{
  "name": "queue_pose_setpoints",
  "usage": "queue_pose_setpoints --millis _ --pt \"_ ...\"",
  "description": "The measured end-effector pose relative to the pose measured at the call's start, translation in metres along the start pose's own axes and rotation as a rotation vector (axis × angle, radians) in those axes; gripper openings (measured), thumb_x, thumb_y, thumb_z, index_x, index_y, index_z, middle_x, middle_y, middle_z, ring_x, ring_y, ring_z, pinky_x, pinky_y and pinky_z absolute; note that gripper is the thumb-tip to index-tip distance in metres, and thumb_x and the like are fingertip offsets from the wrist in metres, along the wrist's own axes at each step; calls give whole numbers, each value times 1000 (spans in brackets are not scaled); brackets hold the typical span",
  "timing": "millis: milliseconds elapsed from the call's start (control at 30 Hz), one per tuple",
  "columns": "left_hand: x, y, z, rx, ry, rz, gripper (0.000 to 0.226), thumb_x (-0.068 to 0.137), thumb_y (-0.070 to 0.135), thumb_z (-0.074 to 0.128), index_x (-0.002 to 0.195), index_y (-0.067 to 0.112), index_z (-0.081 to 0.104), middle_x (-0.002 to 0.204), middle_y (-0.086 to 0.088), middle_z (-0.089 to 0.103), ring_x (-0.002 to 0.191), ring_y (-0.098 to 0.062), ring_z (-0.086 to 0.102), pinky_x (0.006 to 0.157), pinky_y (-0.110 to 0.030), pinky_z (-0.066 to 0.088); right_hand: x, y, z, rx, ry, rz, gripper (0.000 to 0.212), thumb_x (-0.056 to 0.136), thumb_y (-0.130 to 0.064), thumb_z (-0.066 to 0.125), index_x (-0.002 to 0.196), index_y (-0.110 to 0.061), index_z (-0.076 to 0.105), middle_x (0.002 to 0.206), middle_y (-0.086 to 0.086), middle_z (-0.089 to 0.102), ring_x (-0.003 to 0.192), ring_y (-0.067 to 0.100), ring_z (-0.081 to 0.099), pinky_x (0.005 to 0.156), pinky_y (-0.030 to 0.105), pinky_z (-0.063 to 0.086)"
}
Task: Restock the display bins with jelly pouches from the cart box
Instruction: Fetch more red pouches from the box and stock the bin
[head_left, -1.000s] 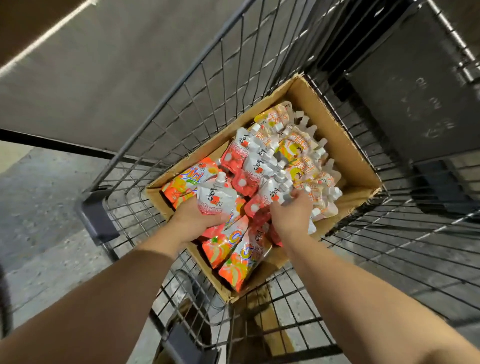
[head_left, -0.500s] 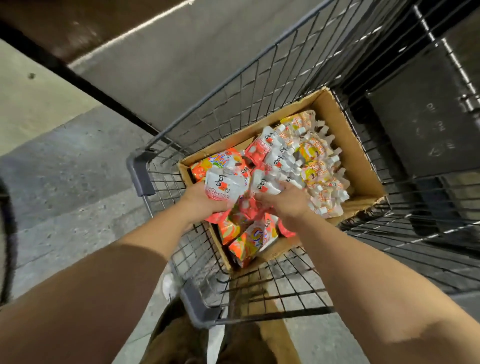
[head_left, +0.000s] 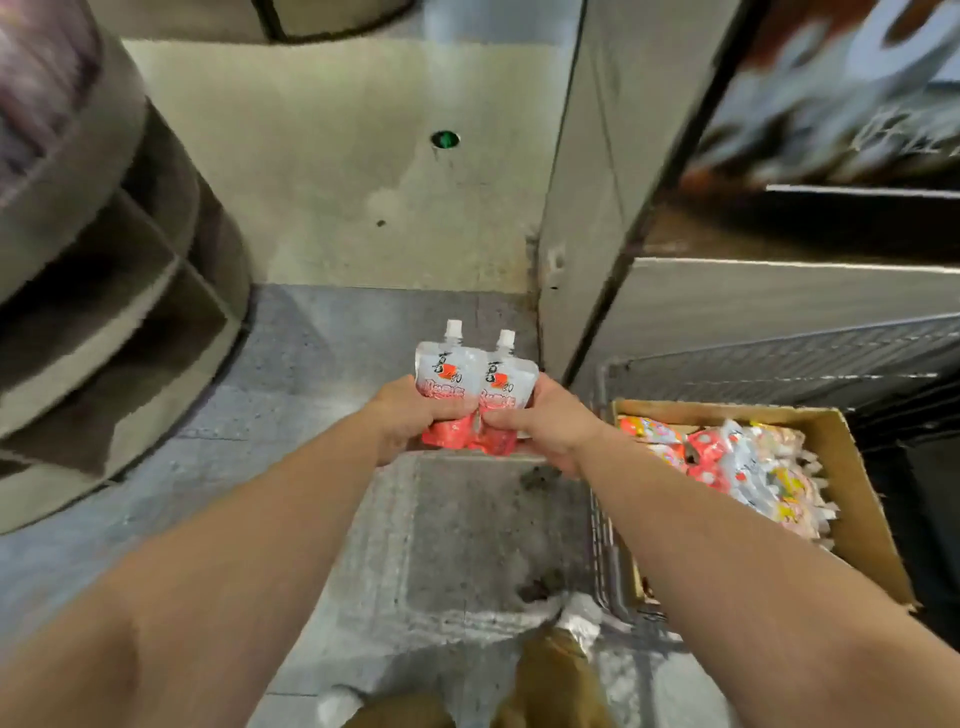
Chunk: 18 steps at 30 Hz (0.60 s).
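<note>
Nearest the camera, both forearms reach out over the concrete floor (head_left: 457, 525), with a trouser leg and shoe (head_left: 582, 621) below them. The left hand (head_left: 410, 415) curls round the lower part of one jelly pouch (head_left: 445, 374), and the right hand (head_left: 545, 421) curls round the lower part of a second pouch (head_left: 505, 387). The two pouches touch side by side, upright, white caps on top and printed fronts toward the camera. Gripping them low keeps the spouts clear and the labels readable, which probably suits setting them face-out in a bin. Whether more pouches sit behind these two cannot be told.

To the right of the held pouches, the cardboard box (head_left: 852, 499) sits in the wire cart (head_left: 605, 545), with many more jelly pouches (head_left: 748, 467) piled in it, so much of the restocking seems left to do. The cart's near edge is just beside the right forearm.

Left of the pouches and farther off stands a round tiered display stand (head_left: 109, 291) with divided compartments, blurred; it looks like the likely destination, though its contents cannot be read. Only open floor lies between it and the hands. Beyond the pouches stands a pale wall (head_left: 332, 171), and to their right a grey upright panel (head_left: 587, 208) with blurred shelving (head_left: 810, 228) beyond the cart.
</note>
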<state>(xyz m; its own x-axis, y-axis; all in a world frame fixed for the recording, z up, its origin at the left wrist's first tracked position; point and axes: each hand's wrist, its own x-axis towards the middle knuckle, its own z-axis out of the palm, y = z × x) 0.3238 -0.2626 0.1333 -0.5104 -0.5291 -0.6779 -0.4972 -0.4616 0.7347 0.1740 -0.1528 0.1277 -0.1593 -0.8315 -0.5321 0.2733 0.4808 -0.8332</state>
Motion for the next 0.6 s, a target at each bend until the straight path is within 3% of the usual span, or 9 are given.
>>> queue_pose_setpoints --millis 67,167,300,467,533,600 --pt "-48 -16 -84 -81 78 28 35 76 14 80 108 12 69 104 -10 74 95 -26 70 87 -42 57 16 -20 91 -111 -72 0 50 79 8 69 119 -20 57 90 5 73 71 21 69 58 33 57" --pt "-132 -47 -213 -148 219 87 36 76 18 80 110 11 69 100 -10 73 84 -26 67 88 -42 54 39 -45 239 -249 -220 -11 54 79 7 70 123 -20 55 102 6 72 83 22 69 65 34 57" --pt "-236 -94 -357 -315 536 134 30 77 14 79 105 14 68 99 -10 74 90 -29 68 93 -48 53 61 -68 421 -404 -433 -56 45 79 3 71 119 -16 60 106 8 72 93 25 69 72 36 56" --pt "-315 -153 -464 -489 788 132 28 76 13 79 101 13 67 86 -8 72 74 -23 66 91 -49 54 77 -74 590 -507 -652 -95 47 81 8 68 121 -15 59 107 9 71 85 21 69 61 31 56" --pt "-331 -169 -497 -550 855 137 35 76 13 79 109 13 66 95 -9 72 83 -24 66 92 -49 53 87 -72 644 -518 -723 -103 47 80 9 67 121 -13 59 108 9 71 87 22 70 68 35 58" --pt "-340 -180 -533 -605 904 144 35 77 11 78 110 14 66 102 -9 73 87 -25 66 91 -47 54 100 -71 693 -531 -773 -102 48 79 9 68 120 -14 60 109 11 72 95 28 70 82 46 57"
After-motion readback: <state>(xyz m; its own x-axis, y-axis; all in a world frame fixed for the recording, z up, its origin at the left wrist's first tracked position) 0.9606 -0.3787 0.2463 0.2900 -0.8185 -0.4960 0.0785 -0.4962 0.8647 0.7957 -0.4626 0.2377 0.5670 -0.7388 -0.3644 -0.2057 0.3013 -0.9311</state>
